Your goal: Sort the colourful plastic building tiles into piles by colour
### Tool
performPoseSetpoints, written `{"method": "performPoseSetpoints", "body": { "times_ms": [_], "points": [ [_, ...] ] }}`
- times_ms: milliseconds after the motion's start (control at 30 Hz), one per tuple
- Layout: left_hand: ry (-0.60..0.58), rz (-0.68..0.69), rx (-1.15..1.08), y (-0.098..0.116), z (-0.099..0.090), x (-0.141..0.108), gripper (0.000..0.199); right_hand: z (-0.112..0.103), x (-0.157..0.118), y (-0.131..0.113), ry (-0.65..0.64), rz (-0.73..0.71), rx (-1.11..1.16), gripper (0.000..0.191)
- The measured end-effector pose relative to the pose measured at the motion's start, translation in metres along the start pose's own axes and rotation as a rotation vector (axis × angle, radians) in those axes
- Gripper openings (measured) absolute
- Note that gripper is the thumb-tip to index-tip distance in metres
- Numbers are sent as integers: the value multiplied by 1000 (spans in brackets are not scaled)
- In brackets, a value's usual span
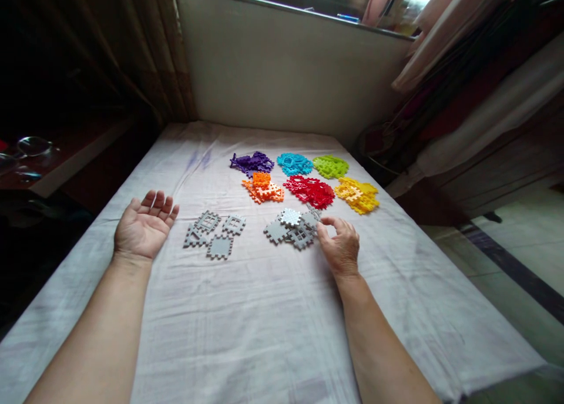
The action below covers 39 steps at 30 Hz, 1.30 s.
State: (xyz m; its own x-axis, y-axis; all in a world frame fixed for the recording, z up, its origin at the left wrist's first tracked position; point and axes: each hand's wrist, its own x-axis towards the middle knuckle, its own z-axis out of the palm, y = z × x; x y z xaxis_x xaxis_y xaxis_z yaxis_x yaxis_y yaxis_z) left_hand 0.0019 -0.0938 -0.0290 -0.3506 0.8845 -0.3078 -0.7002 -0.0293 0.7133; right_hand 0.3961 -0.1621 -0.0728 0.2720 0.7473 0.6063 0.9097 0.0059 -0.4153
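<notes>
My left hand rests palm up on the sheet at the left, fingers stretched out and holding nothing. To its right lie several loose grey interlocking tiles, some with window-like cut-outs. A second heap of grey tiles sits farther right, a paler tile on top. At that heap's right edge my right hand is closed in a pinch on a grey interlocking tile, which its fingers partly hide.
Behind the grey tiles are heaps of purple, blue, green, orange, red and yellow pieces. A white sheet covers the surface. A pale panel stands beyond; a shelf is at left.
</notes>
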Motion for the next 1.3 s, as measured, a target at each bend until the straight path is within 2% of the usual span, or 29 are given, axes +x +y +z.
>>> {"method": "performPoseSetpoints", "body": {
  "times_ms": [200,300,400,500,567,700,800,867,1000,1100,1200,1300],
  "points": [
    [-2,18,-3,-1,-1,1,28,8,-5,-2,-116,76,-49,20],
    [5,9,-4,-1,0,1,32,7,-5,-3,-104,63,-46,23],
    [3,0,-4,-1,1,0,34,3,-3,-9,-35,11,-33,27],
    [-14,5,-7,-1,-1,1,33,2,-7,-34,-6,-127,53,23],
    [-18,5,-8,-1,-1,1,33,5,-13,-61,-72,-270,157,18],
    [-22,2,-9,0,-2,1,34,20,-30,-119,-369,-543,292,18],
    [-26,2,-18,0,-3,2,33,30,-38,-144,-529,-605,263,29],
    [-28,2,-22,0,-4,3,32,35,-40,-150,-572,-602,231,28],
    [-27,6,-22,-1,-6,5,29,36,-41,-150,-543,-646,218,15],
    [-23,9,-12,-1,-7,6,29,32,-39,-143,-446,-639,270,20],
    [-22,12,1,-1,-6,6,28,23,-29,-123,-310,-479,325,26],
    [-19,11,12,-1,-5,4,29,11,-12,-85,-199,-216,354,30]
  ]
}}
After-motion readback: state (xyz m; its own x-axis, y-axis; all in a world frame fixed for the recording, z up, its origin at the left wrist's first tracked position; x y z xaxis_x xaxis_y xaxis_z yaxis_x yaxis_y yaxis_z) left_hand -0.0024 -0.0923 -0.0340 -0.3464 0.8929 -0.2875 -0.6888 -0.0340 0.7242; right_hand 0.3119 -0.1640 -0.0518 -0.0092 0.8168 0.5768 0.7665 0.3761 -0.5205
